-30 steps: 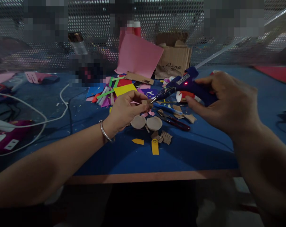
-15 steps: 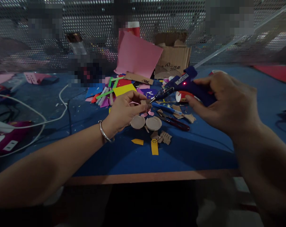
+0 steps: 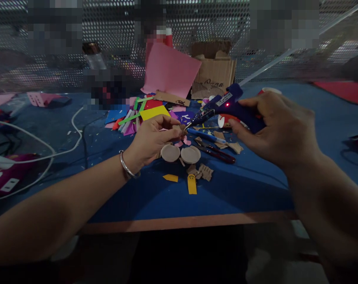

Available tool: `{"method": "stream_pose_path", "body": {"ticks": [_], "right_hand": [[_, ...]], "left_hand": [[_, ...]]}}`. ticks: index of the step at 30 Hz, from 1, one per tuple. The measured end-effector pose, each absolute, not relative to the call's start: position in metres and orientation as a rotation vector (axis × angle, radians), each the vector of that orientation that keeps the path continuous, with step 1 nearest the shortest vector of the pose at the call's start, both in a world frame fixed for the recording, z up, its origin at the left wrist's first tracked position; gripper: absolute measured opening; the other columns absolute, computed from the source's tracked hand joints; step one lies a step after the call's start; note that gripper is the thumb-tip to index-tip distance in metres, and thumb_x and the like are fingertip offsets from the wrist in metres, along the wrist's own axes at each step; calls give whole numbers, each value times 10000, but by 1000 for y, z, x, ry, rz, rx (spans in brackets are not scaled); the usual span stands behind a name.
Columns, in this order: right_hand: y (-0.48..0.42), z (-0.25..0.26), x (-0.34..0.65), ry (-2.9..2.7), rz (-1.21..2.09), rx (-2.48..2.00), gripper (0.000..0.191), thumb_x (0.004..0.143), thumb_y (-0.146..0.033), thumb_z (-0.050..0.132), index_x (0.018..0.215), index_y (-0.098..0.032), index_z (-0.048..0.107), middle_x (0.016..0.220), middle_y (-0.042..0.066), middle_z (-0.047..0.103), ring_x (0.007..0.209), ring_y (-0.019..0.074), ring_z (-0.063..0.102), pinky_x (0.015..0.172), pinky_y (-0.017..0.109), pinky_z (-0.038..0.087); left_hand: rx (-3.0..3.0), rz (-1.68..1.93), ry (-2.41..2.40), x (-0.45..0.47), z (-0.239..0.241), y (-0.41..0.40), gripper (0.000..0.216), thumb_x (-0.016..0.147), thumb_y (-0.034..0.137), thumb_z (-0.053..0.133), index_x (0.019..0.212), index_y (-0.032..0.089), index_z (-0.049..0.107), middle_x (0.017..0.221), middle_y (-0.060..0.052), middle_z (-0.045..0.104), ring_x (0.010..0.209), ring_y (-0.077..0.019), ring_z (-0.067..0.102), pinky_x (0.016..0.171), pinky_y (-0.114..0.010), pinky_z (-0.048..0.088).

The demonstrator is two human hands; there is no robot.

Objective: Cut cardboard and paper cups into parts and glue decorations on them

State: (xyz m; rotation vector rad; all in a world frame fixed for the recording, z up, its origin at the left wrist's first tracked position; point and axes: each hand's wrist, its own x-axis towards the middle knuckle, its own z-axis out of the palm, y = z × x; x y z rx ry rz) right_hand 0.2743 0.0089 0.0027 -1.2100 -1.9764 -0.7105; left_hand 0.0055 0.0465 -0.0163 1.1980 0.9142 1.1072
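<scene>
My right hand (image 3: 276,126) is wrapped round the handle of a dark blue glue gun (image 3: 226,103) with a lit red light and a long clear glue stick (image 3: 267,68) out of its back. The metal nozzle points down-left to a small piece of cardboard (image 3: 179,128), pinched in the fingers of my left hand (image 3: 155,138). Whether nozzle and cardboard touch, I cannot tell. Just below lie two pale round discs (image 3: 170,153), side by side. Scissors (image 3: 217,153), a blue pen-like tool (image 3: 207,135) and torn cardboard scraps (image 3: 206,172) lie to their right and below.
Coloured paper scraps (image 3: 131,118) are heaped behind my left hand. A pink sheet (image 3: 170,71) and a cardboard box (image 3: 214,77) stand before a perforated metal screen (image 3: 114,23). White cables (image 3: 34,157) cross the left side. Two yellow paper pieces (image 3: 192,184) lie near the table's front edge (image 3: 191,223).
The whole view has shifted slightly, so everything sits a little further left. Both hands keep their hold, and the nozzle stays at the cardboard piece.
</scene>
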Motion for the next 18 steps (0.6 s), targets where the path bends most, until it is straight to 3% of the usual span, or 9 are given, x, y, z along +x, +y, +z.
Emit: {"method": "stream_pose_path", "body": {"ticks": [11,18], "right_hand": [[20,5,285,-1886,-646,-1323,380,855,-436,707,1116,-161,724,1007,94,784,928,299,762,781,420,590],[38,10,314,-1610,-439,-1515,301,722,-340,816,976,-183,775,855,49,754,780,198,684,752,347,532]], "left_hand": [[972,1142,827,6,-6,47,143,820,36,794,898,140,733,881,-2,754,813,-97,737,877,-233,593],[975,1108,805,4,-10,45,150,808,38,820,900,133,749,919,-15,773,859,-118,751,887,-246,602]]}}
